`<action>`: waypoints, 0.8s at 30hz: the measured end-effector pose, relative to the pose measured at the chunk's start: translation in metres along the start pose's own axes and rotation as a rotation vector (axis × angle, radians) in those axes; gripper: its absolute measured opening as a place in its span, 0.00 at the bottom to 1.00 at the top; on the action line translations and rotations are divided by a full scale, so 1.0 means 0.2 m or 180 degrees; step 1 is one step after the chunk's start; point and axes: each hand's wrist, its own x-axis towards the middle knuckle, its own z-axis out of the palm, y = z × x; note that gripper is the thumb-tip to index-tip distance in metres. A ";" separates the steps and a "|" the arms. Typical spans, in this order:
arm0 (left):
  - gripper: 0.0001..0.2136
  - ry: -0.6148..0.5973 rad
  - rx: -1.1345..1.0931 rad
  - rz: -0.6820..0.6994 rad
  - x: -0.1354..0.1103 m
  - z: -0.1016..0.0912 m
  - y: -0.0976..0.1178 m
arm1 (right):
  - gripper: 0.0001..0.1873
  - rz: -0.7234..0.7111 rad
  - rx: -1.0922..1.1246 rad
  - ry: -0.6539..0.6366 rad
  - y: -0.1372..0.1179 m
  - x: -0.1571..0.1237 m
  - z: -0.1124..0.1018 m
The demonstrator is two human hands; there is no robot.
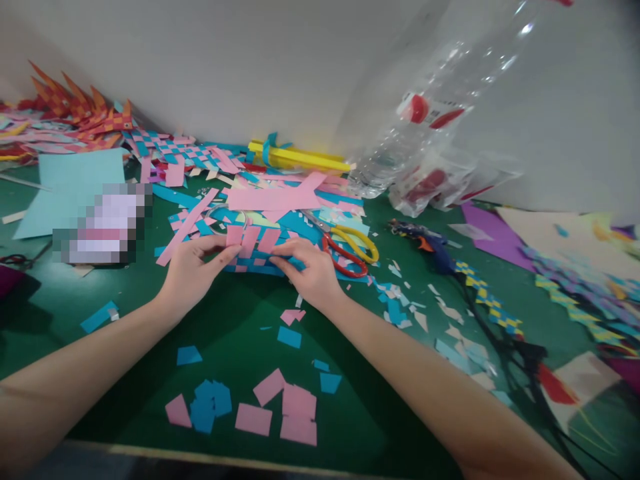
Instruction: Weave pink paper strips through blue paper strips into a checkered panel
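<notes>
Head view: woven paper (259,261) between left hand (196,265) and right hand (311,269), in both fingertip pinches.

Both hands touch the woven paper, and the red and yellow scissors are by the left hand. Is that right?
No: the head view shows the red and yellow scissors by the right hand, not the left hand. Both hands do touch the woven paper.

woven paper (257,263): pink-blue check | scissors handles (340,231): red, yellow | table (150,353): green | spiky piece (95,112): orange-red check
</notes>
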 end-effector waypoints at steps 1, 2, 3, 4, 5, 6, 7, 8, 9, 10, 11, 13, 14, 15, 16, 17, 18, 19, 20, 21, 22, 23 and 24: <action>0.11 -0.0007 -0.0021 -0.0015 0.00 0.00 0.00 | 0.05 -0.0004 -0.0001 -0.0012 0.00 0.00 0.00; 0.11 -0.0013 -0.0050 -0.0025 0.00 0.00 0.00 | 0.05 -0.0026 -0.0004 -0.0027 0.00 0.00 0.00; 0.10 -0.0020 -0.0085 -0.0029 0.00 0.00 0.00 | 0.05 -0.0063 -0.0007 -0.0045 0.00 0.00 0.00; 0.10 -0.0033 -0.0116 -0.0035 0.00 0.00 0.00 | 0.05 -0.0105 -0.0009 -0.0059 0.00 0.00 0.00; 0.10 -0.0041 -0.0135 -0.0040 0.00 0.00 0.00 | 0.05 -0.0141 -0.0010 -0.0070 0.00 0.00 0.00; 0.10 -0.0051 -0.0143 -0.0041 0.00 0.00 0.00 | 0.05 -0.0159 -0.0015 -0.0083 0.00 0.00 0.00; 0.10 -0.0067 -0.0137 -0.0031 0.00 0.00 -0.01 | 0.05 -0.0159 -0.0025 -0.0096 0.00 0.00 0.00; 0.10 -0.0105 -0.0126 -0.0015 0.00 0.00 -0.01 | 0.05 -0.0142 -0.0040 -0.0102 0.00 0.00 0.00; 0.10 -0.0150 -0.0119 0.0001 0.01 0.00 -0.01 | 0.05 -0.0118 -0.0058 -0.0098 0.00 0.00 0.00; 0.11 -0.0200 -0.0116 0.0013 0.01 0.00 -0.02 | 0.05 -0.0090 -0.0079 -0.0092 -0.01 0.00 0.00; 0.12 -0.0241 -0.0120 0.0025 0.01 0.00 -0.02 | 0.05 -0.0062 -0.0100 -0.0085 -0.01 0.00 0.00; 0.14 -0.0291 -0.0172 0.0018 0.01 0.01 -0.04 | 0.05 -0.0030 -0.0128 -0.0064 -0.01 0.00 0.00; 0.15 -0.0298 -0.0225 0.0007 0.01 0.01 -0.05 | 0.04 -0.0041 -0.0135 -0.0054 -0.01 0.00 0.00; 0.15 -0.0299 -0.0282 0.0001 0.01 0.01 -0.05 | 0.04 -0.0072 -0.0138 -0.0048 -0.01 0.00 0.00; 0.15 -0.0311 -0.0333 -0.0004 0.01 0.02 -0.06 | 0.04 -0.0112 -0.0136 -0.0043 -0.01 0.00 0.00; 0.14 -0.0320 -0.0365 -0.0012 0.02 0.02 -0.06 | 0.03 -0.0163 -0.0128 -0.0034 -0.01 0.00 0.00; 0.14 -0.0325 -0.0366 -0.0026 0.02 0.02 -0.07 | 0.03 -0.0198 -0.0117 -0.0037 -0.01 0.00 0.00; 0.13 -0.0324 -0.0342 -0.0038 0.02 0.02 -0.07 | 0.03 -0.0211 -0.0112 -0.0043 -0.02 0.00 0.00; 0.13 -0.0325 -0.0310 -0.0052 0.02 0.02 -0.07 | 0.03 -0.0202 -0.0115 -0.0057 -0.02 0.00 0.00; 0.13 -0.0324 -0.0286 -0.0063 0.02 0.02 -0.06 | 0.03 -0.0182 -0.0121 -0.0071 -0.02 0.00 0.00; 0.13 -0.0324 -0.0270 -0.0072 0.02 0.02 -0.06 | 0.04 -0.0160 -0.0129 -0.0087 -0.02 0.00 0.00; 0.13 -0.0329 -0.0262 -0.0079 0.02 0.02 -0.05 | 0.04 -0.0139 -0.0136 -0.0100 -0.02 0.00 0.00; 0.13 -0.0334 -0.0263 -0.0077 0.02 0.02 -0.05 | 0.05 -0.0120 -0.0140 -0.0105 -0.03 0.00 0.00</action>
